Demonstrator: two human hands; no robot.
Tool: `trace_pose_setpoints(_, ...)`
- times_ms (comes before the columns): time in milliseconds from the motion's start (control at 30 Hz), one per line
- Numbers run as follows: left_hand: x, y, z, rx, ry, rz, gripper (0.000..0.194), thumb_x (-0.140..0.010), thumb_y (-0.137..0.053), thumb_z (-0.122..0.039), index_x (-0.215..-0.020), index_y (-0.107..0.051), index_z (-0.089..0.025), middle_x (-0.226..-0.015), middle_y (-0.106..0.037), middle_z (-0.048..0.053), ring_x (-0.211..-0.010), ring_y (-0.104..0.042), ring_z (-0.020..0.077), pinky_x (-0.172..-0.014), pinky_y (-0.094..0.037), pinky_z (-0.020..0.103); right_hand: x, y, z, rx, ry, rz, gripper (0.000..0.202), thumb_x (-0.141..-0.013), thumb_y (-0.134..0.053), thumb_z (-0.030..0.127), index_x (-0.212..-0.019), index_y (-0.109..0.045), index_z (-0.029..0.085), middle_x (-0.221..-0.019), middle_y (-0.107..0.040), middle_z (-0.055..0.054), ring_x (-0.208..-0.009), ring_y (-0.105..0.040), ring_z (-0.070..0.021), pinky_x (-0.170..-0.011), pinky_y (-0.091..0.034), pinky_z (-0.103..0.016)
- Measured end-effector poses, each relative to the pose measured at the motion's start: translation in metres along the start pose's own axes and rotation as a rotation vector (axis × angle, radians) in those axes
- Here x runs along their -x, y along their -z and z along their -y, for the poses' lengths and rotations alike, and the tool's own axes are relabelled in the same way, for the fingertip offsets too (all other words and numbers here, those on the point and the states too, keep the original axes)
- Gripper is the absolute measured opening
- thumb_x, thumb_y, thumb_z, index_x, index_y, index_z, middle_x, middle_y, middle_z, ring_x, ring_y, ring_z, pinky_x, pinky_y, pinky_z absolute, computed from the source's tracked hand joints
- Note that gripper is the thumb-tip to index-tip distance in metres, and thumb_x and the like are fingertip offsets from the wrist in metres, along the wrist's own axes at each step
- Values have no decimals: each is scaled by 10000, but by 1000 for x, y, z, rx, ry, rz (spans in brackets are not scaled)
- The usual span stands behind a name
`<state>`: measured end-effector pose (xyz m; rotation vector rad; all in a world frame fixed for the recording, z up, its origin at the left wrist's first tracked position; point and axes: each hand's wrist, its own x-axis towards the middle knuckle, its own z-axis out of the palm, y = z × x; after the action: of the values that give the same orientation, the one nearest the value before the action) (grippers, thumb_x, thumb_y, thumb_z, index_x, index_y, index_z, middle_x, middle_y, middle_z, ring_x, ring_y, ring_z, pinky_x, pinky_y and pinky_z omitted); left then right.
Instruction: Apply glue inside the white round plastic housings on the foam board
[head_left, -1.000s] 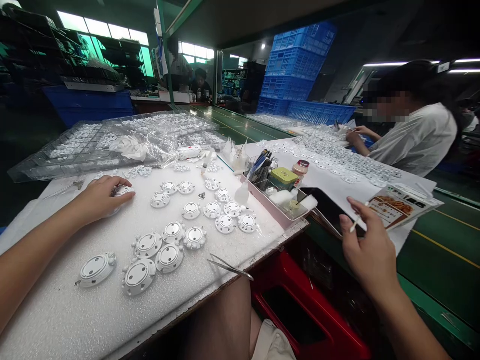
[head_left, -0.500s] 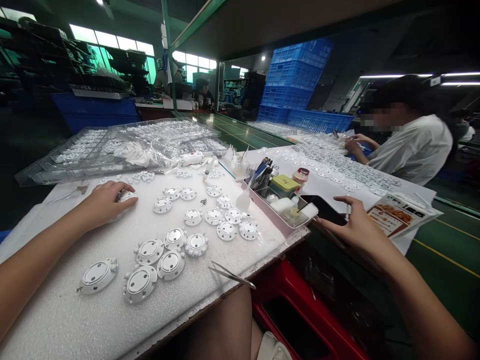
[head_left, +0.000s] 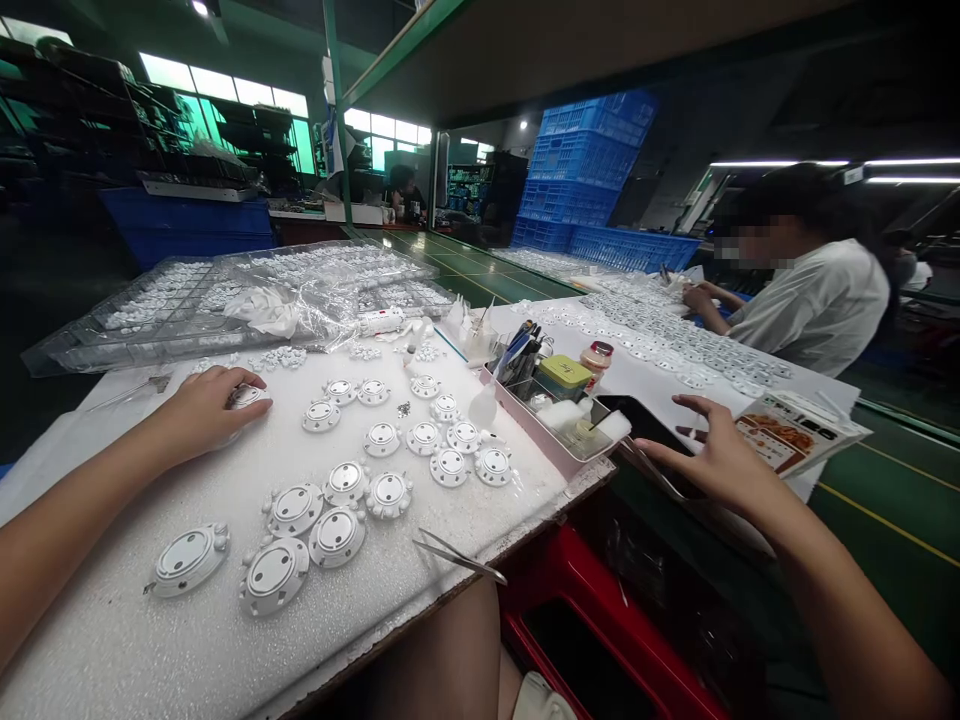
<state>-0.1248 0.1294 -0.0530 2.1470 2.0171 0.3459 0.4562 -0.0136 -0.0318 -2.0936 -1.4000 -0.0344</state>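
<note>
On the left of the foam-covered bench, my left hand [head_left: 214, 408] is closed around the rim of a white round part [head_left: 246, 396], thumb and forefinger at its edge. The other fingers are partly hidden. More white round parts with dark holes and knobbed rims lie about, one nearest me [head_left: 189, 556] and a cluster by it [head_left: 337, 535]. To the right, my right hand [head_left: 716, 455] has its thumb and fingers spread over a dark flat object [head_left: 652, 428] beside the pink organizer. Whether it touches this object, I cannot tell. Tweezers [head_left: 461, 558] lie across the bench's front edge.
A pink organizer [head_left: 536, 430] holds pens, a yellow-lidded box [head_left: 564, 375] and white pads. Clear trays [head_left: 67, 345] of small white pieces sit at the back left. A printed leaflet [head_left: 787, 435] lies right. Across the bench a co-worker [head_left: 817, 300] handles parts near blue crates [head_left: 577, 170].
The view has shifted slightly. My right hand's fingers have spread a little over the dark flat object. My left hand stays at the same white round part.
</note>
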Motion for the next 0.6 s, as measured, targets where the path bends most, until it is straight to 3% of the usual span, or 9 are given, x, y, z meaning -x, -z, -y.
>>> trace_pose_setpoints(133, -2, -1, 2, 2, -6, 7, 537, -791, -423, -598, -1148, -532, -211, -1181, -508, 117, -1108, -452, 323, -836, -404, 413, 8, 11, -1, -274, 71, -110, 781, -678, -619, 651, -1273, -352, 221, -1388, -399, -154, -1198, -493, -307, -917, -483, -431)
trace_pose_setpoints(233, -3, -1, 4, 8, -9, 10, 538, -791, -425, -601, -1150, -532, -215, -1177, -509, 113, -1110, -454, 321, -831, -407, 404, 14, 21, 3, -427, 127, -186, 763, -691, -634, 635, -1271, -325, 249, -1400, -397, -147, -1215, -492, -276, -918, -496, -400)
trace_pose_setpoints(333, -3, -1, 6, 2, -15, 10, 537, -792, -425, -598, -1151, -535, -213, -1192, -509, 114, -1117, -451, 321, -836, -405, 402, 24, 29, 13, -542, 171, -274, 700, -676, -707, 568, -1215, -410, 237, -1337, -477, -148, -1173, -531, -268, -980, -456, -428)
trace_pose_setpoints(467, -5, -2, 7, -6, -17, 9, 554, -790, -420, -606, -1161, -534, -211, -1195, -511, 117, -1097, -465, 317, -825, -412, 397, 42, 34, 37, -583, 159, -473, 425, -887, -498, 513, -1128, -557, 168, -1134, -619, -155, -1026, -622, -244, -942, -480, -465)
trace_pose_setpoints(600, -6, -4, 7, -16, -20, 1, 551, -788, -413, -605, -1152, -541, -212, -1199, -511, 113, -1110, -459, 320, -836, -415, 400, 49, 43, 55, -600, 177, -615, 458, -920, -425, 510, -1072, -634, 132, -1010, -640, -158, -857, -642, -215, -857, -499, -458)
